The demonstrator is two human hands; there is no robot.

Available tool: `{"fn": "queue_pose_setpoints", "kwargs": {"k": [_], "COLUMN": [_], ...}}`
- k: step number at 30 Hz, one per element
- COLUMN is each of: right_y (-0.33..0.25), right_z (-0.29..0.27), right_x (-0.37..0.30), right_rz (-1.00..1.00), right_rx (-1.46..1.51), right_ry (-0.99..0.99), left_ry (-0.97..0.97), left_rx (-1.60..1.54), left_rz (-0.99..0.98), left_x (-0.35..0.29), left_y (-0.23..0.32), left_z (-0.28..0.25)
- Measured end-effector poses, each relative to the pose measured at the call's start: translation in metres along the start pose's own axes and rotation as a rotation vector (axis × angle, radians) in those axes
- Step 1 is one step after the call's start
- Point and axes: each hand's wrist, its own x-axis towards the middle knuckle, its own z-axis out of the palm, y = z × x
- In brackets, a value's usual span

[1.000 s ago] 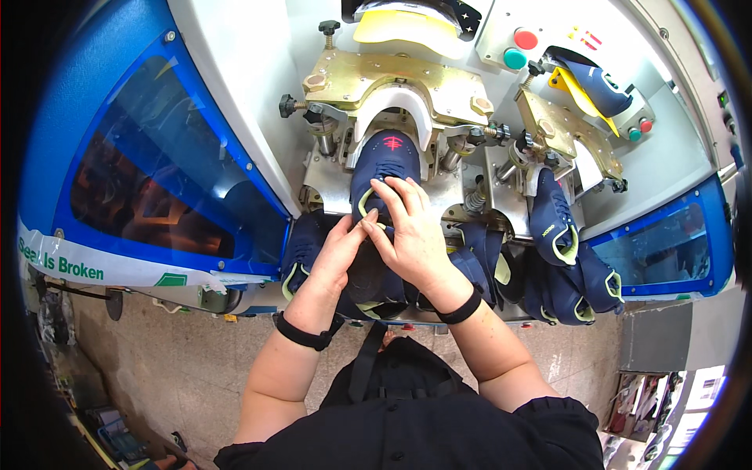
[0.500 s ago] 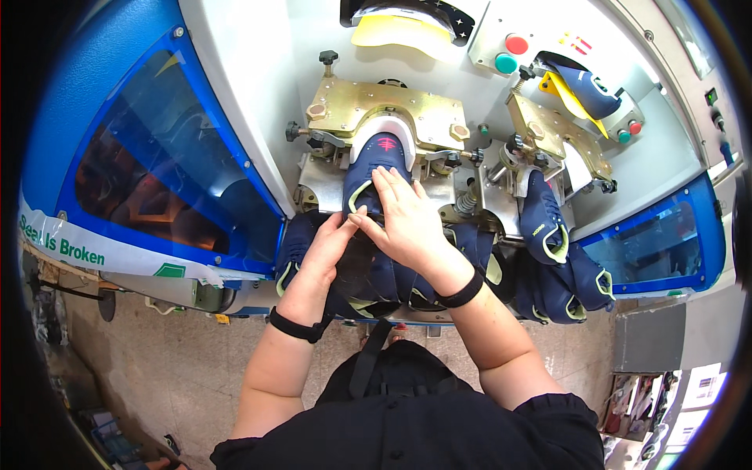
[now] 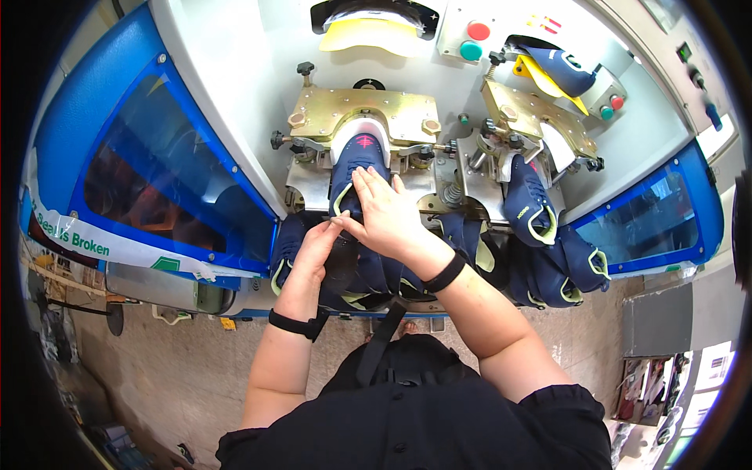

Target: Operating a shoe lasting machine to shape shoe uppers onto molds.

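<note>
A navy shoe upper (image 3: 361, 162) with a pale green collar lining lies toe-away in the curved white recess of a brass-coloured clamp plate (image 3: 368, 104). Red light lines fall on its toe. My right hand (image 3: 385, 210) rests flat over the upper's lacing area, fingers stretched out. At the upper's near left edge, my left hand (image 3: 315, 247) is closed, its thumb and fingertips pinching there. The two thumbs meet or nearly meet; the left fingers are partly hidden.
Several navy uppers (image 3: 576, 258) hang and pile along the machine's front. A second brass plate (image 3: 540, 117) stands at right. Red button (image 3: 478, 30) and green button (image 3: 471, 51) sit on the back panel. A blue-framed window (image 3: 160, 160) flanks the left side.
The view has shifted slightly, so the machine appears farther left and higher. Both hands stay on the upper with little movement. The red lines on the toe now look more like a cross.
</note>
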Motion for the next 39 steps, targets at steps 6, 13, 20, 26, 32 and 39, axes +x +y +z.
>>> {"fn": "queue_pose_setpoints", "kwargs": {"k": [6, 13, 20, 26, 32, 39], "right_y": [0.002, 0.05, 0.18, 0.201, 0.142, 0.082], "right_z": [-0.001, -0.014, 0.03, 0.046, -0.073, -0.107], "right_x": [-0.005, -0.093, -0.199, -0.175, -0.252, -0.25], "right_rz": [-0.001, 0.075, 0.984, 0.99, 0.764, 0.446], "right_rx": [-0.021, 0.647, 0.587, 0.677, 1.25, 2.061], "right_ry": [-0.051, 0.431, 0.258, 0.038, 0.001, 0.316], "left_ry": [0.011, -0.039, 0.433, -0.26, -0.457, -1.156], "left_rx": [0.021, 0.0, -0.185, 1.232, 1.327, -0.546], "left_rz": [0.072, 0.164, -0.182, 1.034, 0.725, -0.098], "left_x": [0.0, -0.008, -0.078, -0.085, -0.072, -0.096], "left_y": [-0.003, -0.001, -0.063, -0.092, -0.088, -0.042], "left_z": [0.001, -0.001, 0.01, 0.135, 0.194, 0.213]}}
